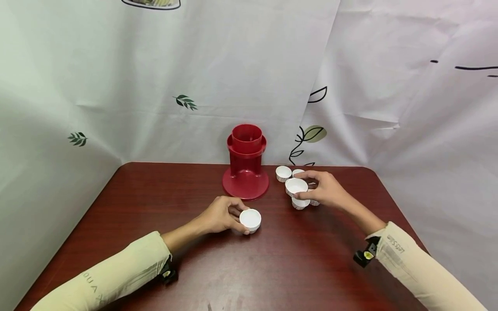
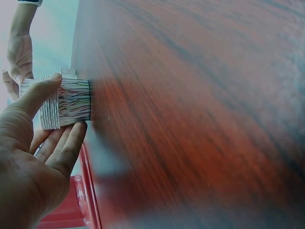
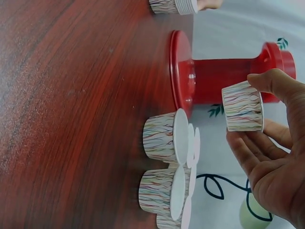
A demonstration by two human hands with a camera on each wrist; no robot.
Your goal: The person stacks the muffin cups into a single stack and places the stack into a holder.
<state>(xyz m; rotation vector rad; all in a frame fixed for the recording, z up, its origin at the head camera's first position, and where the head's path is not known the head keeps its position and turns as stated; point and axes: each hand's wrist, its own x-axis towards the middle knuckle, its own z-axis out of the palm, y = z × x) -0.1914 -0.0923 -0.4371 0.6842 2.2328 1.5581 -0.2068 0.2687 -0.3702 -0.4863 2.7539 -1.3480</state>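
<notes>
Left fingers grip paper-cup stack — right fingers pinch lone cup — raised near grouped cups.

Brown table, red stand, white cups

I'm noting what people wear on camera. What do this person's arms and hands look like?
The left sleeve and right sleeve are cream with dark lettering. At the end of each sits a small device, black with yellow. The left hand and right hand are ungloved.
</notes>
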